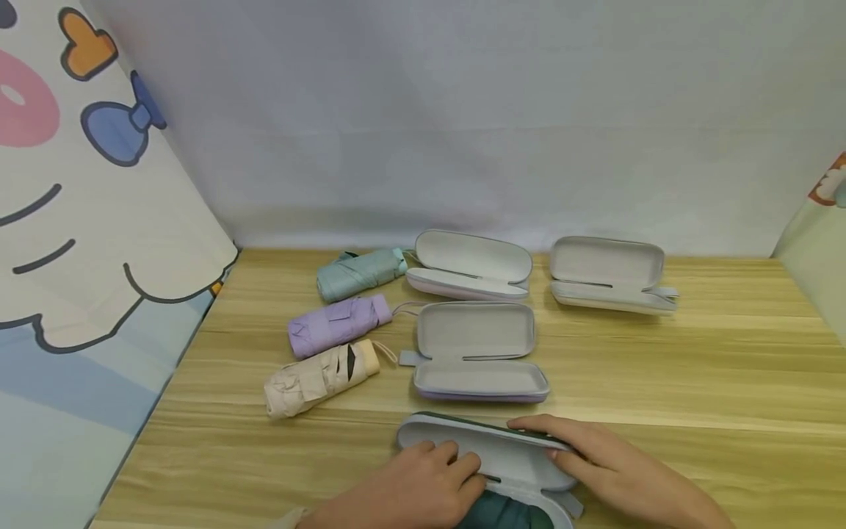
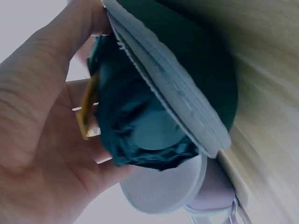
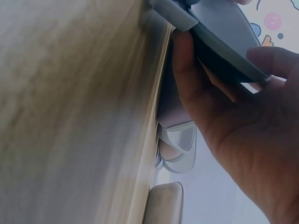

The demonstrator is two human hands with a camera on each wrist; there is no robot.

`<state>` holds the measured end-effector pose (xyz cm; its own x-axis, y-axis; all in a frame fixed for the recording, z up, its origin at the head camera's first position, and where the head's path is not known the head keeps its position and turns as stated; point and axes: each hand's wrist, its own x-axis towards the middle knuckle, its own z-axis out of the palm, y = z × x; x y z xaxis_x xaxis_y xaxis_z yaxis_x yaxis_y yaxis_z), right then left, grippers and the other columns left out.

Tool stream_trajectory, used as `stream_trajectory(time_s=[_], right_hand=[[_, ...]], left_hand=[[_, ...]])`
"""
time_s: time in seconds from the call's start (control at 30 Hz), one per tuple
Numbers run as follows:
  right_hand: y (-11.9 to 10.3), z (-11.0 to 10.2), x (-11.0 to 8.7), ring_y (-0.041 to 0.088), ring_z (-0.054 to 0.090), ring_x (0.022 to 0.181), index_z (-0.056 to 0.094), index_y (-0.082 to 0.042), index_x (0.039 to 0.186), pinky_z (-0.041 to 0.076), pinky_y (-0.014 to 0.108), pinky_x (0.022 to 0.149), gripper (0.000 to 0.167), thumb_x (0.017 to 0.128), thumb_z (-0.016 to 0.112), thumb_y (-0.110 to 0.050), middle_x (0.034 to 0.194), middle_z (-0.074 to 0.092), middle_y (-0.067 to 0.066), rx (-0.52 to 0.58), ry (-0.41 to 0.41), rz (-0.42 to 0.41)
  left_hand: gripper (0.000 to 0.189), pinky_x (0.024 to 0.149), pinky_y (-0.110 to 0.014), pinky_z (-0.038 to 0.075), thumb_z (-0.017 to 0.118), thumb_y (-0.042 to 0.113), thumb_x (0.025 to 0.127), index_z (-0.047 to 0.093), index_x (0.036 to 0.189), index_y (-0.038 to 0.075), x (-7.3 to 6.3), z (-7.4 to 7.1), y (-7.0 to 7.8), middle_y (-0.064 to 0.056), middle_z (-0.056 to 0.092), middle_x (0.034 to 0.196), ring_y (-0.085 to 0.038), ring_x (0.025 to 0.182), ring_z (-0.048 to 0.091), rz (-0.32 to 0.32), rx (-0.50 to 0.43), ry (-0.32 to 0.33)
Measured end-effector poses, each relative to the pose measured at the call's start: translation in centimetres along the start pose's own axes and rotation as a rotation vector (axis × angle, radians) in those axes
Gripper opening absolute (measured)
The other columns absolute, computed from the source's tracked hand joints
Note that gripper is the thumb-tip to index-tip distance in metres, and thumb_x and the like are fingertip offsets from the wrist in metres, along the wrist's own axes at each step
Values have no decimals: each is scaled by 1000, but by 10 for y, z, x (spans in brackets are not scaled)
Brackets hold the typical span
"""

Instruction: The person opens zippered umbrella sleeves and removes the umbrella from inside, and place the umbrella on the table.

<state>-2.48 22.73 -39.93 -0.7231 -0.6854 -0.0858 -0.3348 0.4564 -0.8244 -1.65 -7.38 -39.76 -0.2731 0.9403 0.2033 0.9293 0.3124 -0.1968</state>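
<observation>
A dark green hard zip case (image 1: 505,452) lies unfolded at the front edge of the head view, its grey lining showing. In its lower half sits a dark green folded umbrella (image 1: 505,513), partly hidden by my left hand (image 1: 410,485). The left wrist view shows that hand's thumb and fingers curled round the umbrella (image 2: 140,121), close against the zipped rim (image 2: 173,88). With thumb and fingers, my right hand (image 1: 615,463) holds the case's raised lid at its right end. A grey tab (image 3: 175,14) shows close to that thumb in the right wrist view.
Left of centre lie folded umbrellas in beige (image 1: 320,380), purple (image 1: 340,325) and pale teal (image 1: 362,274). Beyond my hands stand an unzipped purple case (image 1: 476,330), a pinkish case (image 1: 472,253) and a cream case (image 1: 606,261). A white cloth wall (image 1: 489,125) borders the table's back.
</observation>
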Motion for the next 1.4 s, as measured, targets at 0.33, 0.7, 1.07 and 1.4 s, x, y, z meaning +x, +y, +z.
stream_trajectory(time_s=[0.33,0.7,1.07,1.4], right_hand=[[-1,-2,-1,4,48,144,46,-25,158,44,20,111,45,115,39,-17,157,53,-3,10,0,-26],[7,-13,-5,1,51,140,49,-25,156,46,19,107,49,111,44,-7,153,57,-7,-99,16,-112],[17,-36,-14,1,53,139,55,-25,152,46,17,106,48,110,45,-4,149,62,-6,-104,23,-100],[21,-61,-32,-2,53,137,58,-29,149,42,11,105,47,110,45,-5,147,64,-8,-116,70,-17]], left_hand=[[18,63,-14,40,61,35,105,72,107,21,-10,-8,-8,8,58,94,-4,70,45,-14,-57,139],[47,76,-19,51,76,53,90,68,117,16,-31,-37,-21,5,63,104,-9,85,55,-90,-106,84],[58,72,-28,57,89,33,64,68,114,14,-62,-52,-38,5,62,103,-12,88,59,-355,-170,191],[53,73,-36,60,86,34,71,70,117,12,-83,-46,-51,-1,70,114,-16,93,64,-527,-151,57]])
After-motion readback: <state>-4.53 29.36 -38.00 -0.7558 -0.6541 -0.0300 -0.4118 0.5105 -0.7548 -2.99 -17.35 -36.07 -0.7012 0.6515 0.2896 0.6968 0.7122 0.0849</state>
